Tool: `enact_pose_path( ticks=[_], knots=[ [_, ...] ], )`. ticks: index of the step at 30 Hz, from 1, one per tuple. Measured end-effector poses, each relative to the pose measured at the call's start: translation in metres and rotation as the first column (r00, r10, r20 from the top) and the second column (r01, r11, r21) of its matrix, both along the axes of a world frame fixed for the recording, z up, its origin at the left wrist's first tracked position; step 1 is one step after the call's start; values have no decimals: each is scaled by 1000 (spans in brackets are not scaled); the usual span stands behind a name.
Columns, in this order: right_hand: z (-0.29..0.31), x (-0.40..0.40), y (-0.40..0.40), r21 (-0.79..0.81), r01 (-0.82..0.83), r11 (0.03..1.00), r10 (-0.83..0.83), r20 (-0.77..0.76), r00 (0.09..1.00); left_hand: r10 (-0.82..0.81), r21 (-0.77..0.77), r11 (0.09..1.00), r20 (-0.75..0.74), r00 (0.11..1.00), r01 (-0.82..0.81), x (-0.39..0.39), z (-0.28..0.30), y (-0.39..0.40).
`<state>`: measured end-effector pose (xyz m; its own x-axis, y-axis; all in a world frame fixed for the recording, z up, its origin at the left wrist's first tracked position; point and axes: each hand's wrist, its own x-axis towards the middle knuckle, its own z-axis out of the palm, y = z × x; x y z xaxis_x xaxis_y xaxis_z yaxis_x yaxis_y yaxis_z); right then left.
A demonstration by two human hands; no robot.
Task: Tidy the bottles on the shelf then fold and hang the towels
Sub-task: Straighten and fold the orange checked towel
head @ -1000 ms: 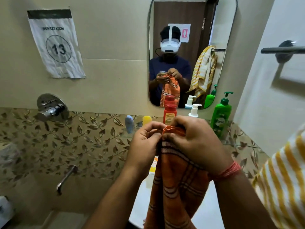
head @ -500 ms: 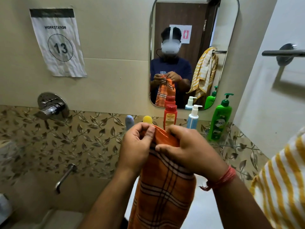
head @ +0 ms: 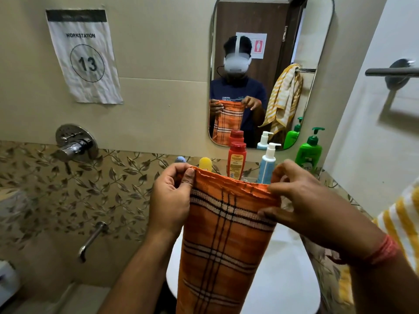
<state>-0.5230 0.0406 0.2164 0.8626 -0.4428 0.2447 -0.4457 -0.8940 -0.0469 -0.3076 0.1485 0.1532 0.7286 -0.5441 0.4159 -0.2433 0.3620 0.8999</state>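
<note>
An orange checked towel (head: pixel 224 241) hangs folded in front of me, its top edge stretched between both hands. My left hand (head: pixel 172 198) pinches the top left corner. My right hand (head: pixel 301 200) pinches the top right corner. Behind the towel, bottles stand in a row on the shelf under the mirror: a red bottle (head: pixel 236 160), a white-and-blue pump bottle (head: pixel 267 163), a green pump bottle (head: pixel 308 149), a yellow cap (head: pixel 205 164) and a blue cap (head: pixel 180 159). A yellow striped towel (head: pixel 405 218) shows at the right edge.
A metal towel bar (head: pixel 390 72) sticks out from the right wall. The mirror (head: pixel 260 71) reflects me and a yellow striped towel on a hook. A tap handle (head: pixel 74 143) and spout (head: pixel 91 240) are on the left wall. A white basin (head: pixel 288 277) lies below.
My hands were together at the towel's top edge; they have moved apart, spreading the folded towel wide. The view has dropped slightly.
</note>
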Motion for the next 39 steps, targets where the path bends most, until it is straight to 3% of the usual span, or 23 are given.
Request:
enact_pose_path(
  ticks=[3, 6, 8, 10, 12, 14, 17, 19, 20, 21, 23, 25, 26, 28, 31, 33, 34, 37, 39],
  knots=[
    [-3, -6, -6, 328, -162, 931, 76, 259, 963, 43, -6, 999, 24, 999, -42, -3, 1, 0],
    [-9, -5, -4, 547, -414, 727, -18, 618, 786, 68, -37, 997, 40, 997, -67, -5, 9, -2],
    [-15, 1, -1, 541, -511, 668, -134, 763, 632, 76, -59, 996, 47, 996, -73, -7, 15, -4],
    [-17, 6, 2, 493, -541, 681, -188, 832, 523, 68, -79, 995, 63, 996, -63, -10, 23, -4],
    [-15, 8, 1, 449, -528, 721, -207, 866, 454, 9, -116, 993, 64, 998, -1, -11, 27, -3],
    [-11, 8, -2, 401, -526, 750, -196, 894, 402, -185, -141, 972, 43, 982, 189, -4, 24, -3],
    [-8, 10, -8, 392, -545, 741, -213, 907, 362, -490, 48, 870, -23, 871, 491, -2, 10, -2],
    [-6, 12, -13, 395, -593, 701, -251, 916, 313, -519, 156, 841, -42, 854, 519, -9, 1, -3],
    [-7, 12, -17, 395, -645, 654, -266, 918, 293, -484, 138, 864, -33, 875, 483, -13, 0, -5],
    [-9, 8, -21, 407, -707, 578, -273, 913, 303, -438, 99, 893, -21, 898, 438, -17, 2, -6],
    [-23, 2, -25, 545, -732, 409, -243, 838, 488, -385, 22, 922, -27, 923, 385, -25, 11, -11],
    [-48, 0, -23, 690, -607, 395, -217, 712, 668, -380, -59, 925, -67, 923, 376, -31, 24, -15],
    [-58, 2, -21, 701, -576, 420, -261, 701, 664, -401, -98, 914, -75, 913, 393, -30, 28, -16],
    [-62, 11, -13, 675, -600, 430, -374, 738, 562, -483, -85, 874, -44, 875, 478, -20, 26, -14],
    [-41, 20, -12, 608, -664, 435, -395, 792, 466, -669, 258, 717, -5, 743, 648, -3, 7, -4],
    [-30, 20, -19, 584, -706, 402, -400, 805, 438, -640, 275, 726, -64, 766, 630, -4, -3, 0],
    [-32, 16, -24, 580, -741, 339, -387, 804, 452, -590, 225, 768, -115, 799, 600, -9, -3, 0],
    [-62, 7, -25, 660, -732, 169, -277, 744, 607, -493, 83, 858, -136, 859, 506, -23, 5, -8],
    [-83, 7, -15, 682, -709, 180, -331, 720, 610, -501, -2, 862, -153, 852, 506, -22, 11, -10]
  ],
)
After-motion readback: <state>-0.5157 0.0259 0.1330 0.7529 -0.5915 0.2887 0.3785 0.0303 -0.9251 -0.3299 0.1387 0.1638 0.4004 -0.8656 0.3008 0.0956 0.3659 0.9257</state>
